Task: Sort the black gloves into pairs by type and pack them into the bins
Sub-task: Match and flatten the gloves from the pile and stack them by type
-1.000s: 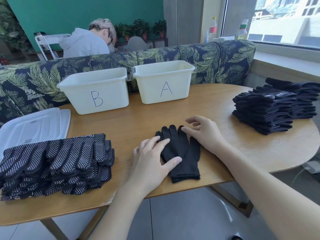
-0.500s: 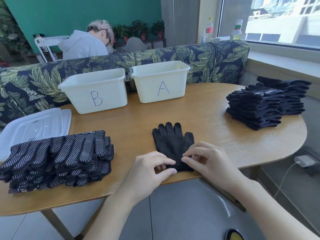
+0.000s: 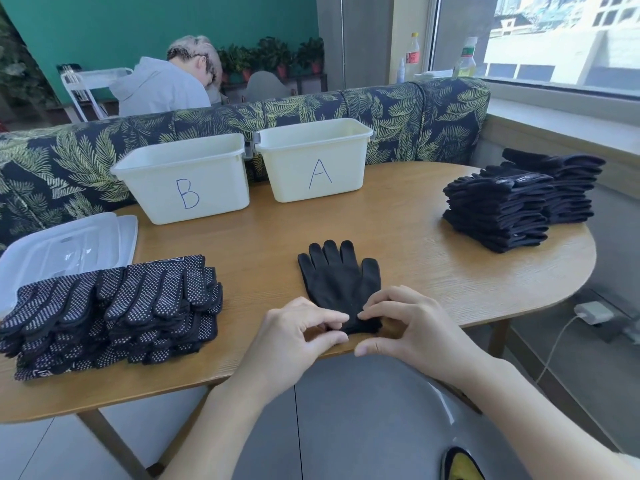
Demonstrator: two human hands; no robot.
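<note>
A plain black glove pair (image 3: 339,278) lies flat near the table's front edge, fingers pointing away from me. My left hand (image 3: 294,337) and my right hand (image 3: 405,330) both pinch its cuff at the near end, thumbs under the table-side edge. A stack of white-dotted black gloves (image 3: 114,313) sits at the left. A stack of plain black gloves (image 3: 498,213) sits at the right, with a second pile (image 3: 568,188) behind it. Two white bins stand at the back, bin B (image 3: 187,178) on the left and bin A (image 3: 315,161) on the right.
Clear plastic lids (image 3: 65,247) lie at the far left behind the dotted gloves. A leaf-patterned sofa back (image 3: 415,112) runs behind the wooden table (image 3: 415,271). A person sits beyond it. A charger and cable (image 3: 588,313) lie on the floor at right.
Both hands slid from resting on the glove's palm down to its cuff at the near edge, where they now pinch it. The glove stayed flat on the table.
</note>
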